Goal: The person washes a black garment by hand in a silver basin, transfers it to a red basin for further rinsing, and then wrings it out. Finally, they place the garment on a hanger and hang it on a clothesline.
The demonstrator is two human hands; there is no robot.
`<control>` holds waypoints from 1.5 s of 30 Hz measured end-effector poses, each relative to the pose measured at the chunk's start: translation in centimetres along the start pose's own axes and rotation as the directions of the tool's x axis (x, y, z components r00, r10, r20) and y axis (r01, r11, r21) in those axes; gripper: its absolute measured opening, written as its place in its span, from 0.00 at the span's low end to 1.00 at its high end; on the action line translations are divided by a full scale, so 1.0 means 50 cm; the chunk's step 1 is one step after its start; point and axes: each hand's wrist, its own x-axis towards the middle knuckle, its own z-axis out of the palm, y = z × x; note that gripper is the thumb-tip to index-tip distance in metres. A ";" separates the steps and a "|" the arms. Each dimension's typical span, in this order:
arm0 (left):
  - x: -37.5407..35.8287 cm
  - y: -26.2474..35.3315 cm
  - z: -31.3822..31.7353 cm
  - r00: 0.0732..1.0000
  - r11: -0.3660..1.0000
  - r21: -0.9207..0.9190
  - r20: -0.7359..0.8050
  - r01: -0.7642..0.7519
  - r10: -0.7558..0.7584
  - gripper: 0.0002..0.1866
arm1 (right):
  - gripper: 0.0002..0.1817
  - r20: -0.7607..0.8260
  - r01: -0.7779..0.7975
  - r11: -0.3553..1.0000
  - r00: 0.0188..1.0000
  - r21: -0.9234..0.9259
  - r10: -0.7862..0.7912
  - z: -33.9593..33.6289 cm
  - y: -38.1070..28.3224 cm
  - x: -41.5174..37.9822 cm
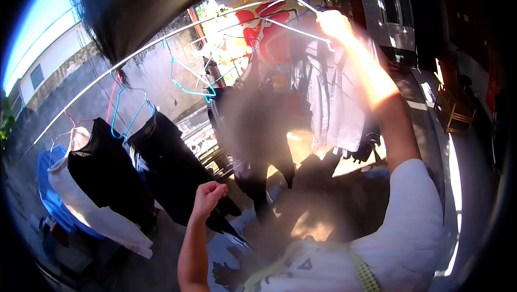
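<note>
The white wire hanger [293,14] is gripped at one o'clock by the raised right hand [333,22], level with the clothesline [161,39] — where hung garments stay spread — while the left hand [209,195], fisted, grips dark fabric at six o'clock.

The person wears a white short-sleeved T-shirt [409,227]. Its sleeve ends above the elbow, leaving both forearms bare. Across the chest of the T-shirt runs a dark printed pattern of blotchy shapes and marks [237,270]. Just right of that print, a yellow-green strap [361,270] with a fine checked weave crosses the shirt, and a paler yellowish band [269,273] curves over the print itself. No watch, ring or glove shows on either hand.
</note>
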 end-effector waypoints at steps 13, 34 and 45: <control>0.077 0.127 0.004 0.964 0.947 0.226 -0.085 -0.229 0.254 0.08 | 0.15 -0.027 0.274 0.931 0.961 0.241 -0.276 0.169 0.060 -0.033; 0.343 0.417 0.007 0.730 0.065 0.992 -0.121 0.105 0.673 0.08 | 0.14 0.233 0.032 0.937 0.965 0.348 -0.120 0.344 0.319 0.060; 0.355 0.427 0.008 0.745 0.330 0.894 0.005 -0.302 0.667 0.15 | 0.17 0.242 0.006 0.887 0.961 0.461 -0.132 0.255 0.181 0.067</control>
